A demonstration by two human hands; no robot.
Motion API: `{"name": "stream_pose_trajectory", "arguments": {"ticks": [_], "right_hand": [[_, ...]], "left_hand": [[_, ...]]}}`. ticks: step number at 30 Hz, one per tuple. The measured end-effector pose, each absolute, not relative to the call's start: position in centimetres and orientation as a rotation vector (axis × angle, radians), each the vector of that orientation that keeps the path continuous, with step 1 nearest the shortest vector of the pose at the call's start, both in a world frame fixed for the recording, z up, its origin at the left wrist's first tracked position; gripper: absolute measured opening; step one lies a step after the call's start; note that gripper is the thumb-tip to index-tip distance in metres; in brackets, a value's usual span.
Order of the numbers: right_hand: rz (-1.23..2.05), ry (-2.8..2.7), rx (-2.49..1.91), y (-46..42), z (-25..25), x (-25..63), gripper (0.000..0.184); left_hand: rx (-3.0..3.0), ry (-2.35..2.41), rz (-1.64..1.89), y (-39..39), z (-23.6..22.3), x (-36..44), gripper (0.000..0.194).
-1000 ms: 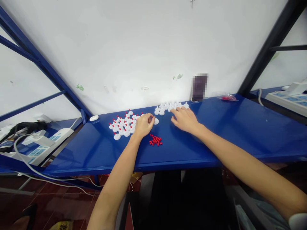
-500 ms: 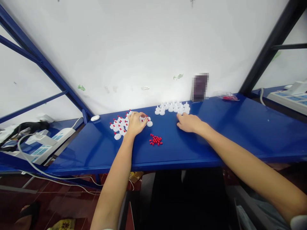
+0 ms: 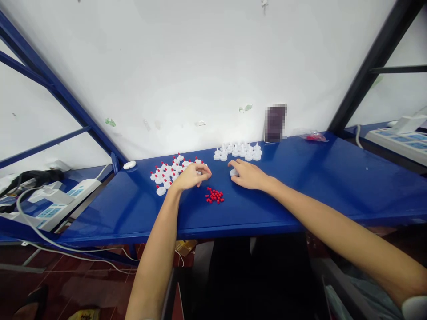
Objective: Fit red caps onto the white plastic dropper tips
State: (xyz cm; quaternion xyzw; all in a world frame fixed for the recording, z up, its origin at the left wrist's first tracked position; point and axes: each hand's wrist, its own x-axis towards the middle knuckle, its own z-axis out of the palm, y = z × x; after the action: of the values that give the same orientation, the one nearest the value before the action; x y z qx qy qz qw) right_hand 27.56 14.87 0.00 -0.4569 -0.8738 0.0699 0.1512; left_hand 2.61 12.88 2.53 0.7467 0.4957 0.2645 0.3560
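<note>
Person at blue table [image 3: 293, 200], both hands working. Nearest: small heap of loose red tips [image 3: 215, 195], approx. mid-table, nothing touching it that I can see. L hand [image 3: 191, 176] just behind and to the L of it; it has come off the capped pieces and sits nearer the red tips, fingers curled, thumb close to the index. Can't tell if anything's pinched in there; no item shows.

R hand [image 3: 250, 174] has shifted in from the back group toward the middle, w/ one white spout cap [image 3: 233, 172] now in its fingers, thumb on the near side. Can't tell if that pc is lifted or sliding on the surface. Means one bare pc is now out of the back group, between the two clusters and near the L hand.

L side, partly hidden by L hand: cluster of red-tipped spout caps [image 3: 160, 191], upright, spouts up. Farther back, by the wall [image 3: 200, 66]: bare spout caps [image 3: 256, 155], also upright, no red on them.

Far edge: white oval case [image 3: 130, 165] at L, dark pixelated rectangle [image 3: 276, 122] against wall, clear bag [image 3: 313, 136] w/ red bits to its R.
</note>
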Motion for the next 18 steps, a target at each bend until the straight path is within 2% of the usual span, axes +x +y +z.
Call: {"name": "stream_pose_trajectory", "arguments": {"ticks": [5, 18], "right_hand": [[0.16, -2.514, -1.353, 14.9, -0.1, 27.6, 0.03], [0.196, -2.441, -1.46, 15.1, -0.4, 27.4, 0.036]], "left_hand": [[1.865, 1.204, 0.305, 12.8, 2.9, 1.5, 0.028], [1.91, 1.284, 0.302, 13.2, 2.0, 1.7, 0.026]]}}
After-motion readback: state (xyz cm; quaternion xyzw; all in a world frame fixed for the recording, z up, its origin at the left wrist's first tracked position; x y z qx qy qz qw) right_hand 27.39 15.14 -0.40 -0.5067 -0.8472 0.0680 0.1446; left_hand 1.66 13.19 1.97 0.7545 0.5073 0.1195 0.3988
